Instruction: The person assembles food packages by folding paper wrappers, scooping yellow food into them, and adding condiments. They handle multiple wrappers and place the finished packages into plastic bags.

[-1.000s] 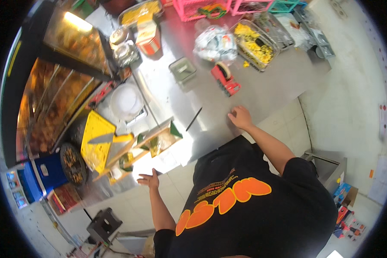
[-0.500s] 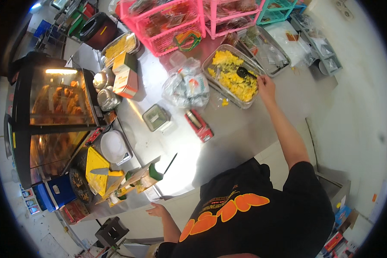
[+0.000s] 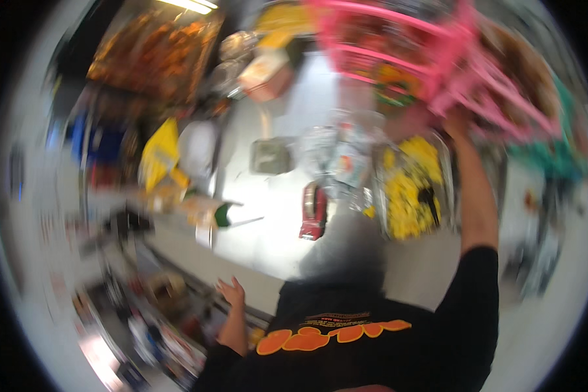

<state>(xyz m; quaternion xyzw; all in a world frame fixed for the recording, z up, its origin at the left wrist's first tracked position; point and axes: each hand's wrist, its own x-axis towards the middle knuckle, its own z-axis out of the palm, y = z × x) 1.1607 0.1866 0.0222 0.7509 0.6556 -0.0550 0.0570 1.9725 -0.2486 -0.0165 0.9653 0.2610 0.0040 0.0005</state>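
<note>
Heavy motion blur smearing whole frame, worst toward rim. Fisheye bending edges, black corners framing. Bright overhead glare bouncing off steel tabletop [image 3: 274, 235] centre. Soft head shadow falling near front edge. Nothing staying sharp.

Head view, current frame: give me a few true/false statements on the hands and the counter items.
1. The right hand reaches up to the pink basket. True.
2. The left hand holds the red object. False: it hangs empty, fingers spread, off the counter's near edge.
3. The tray of yellow food lies beside the right forearm. True.
4. The red object lies inside the tray. False: it lies on the steel counter, left of it.
</note>
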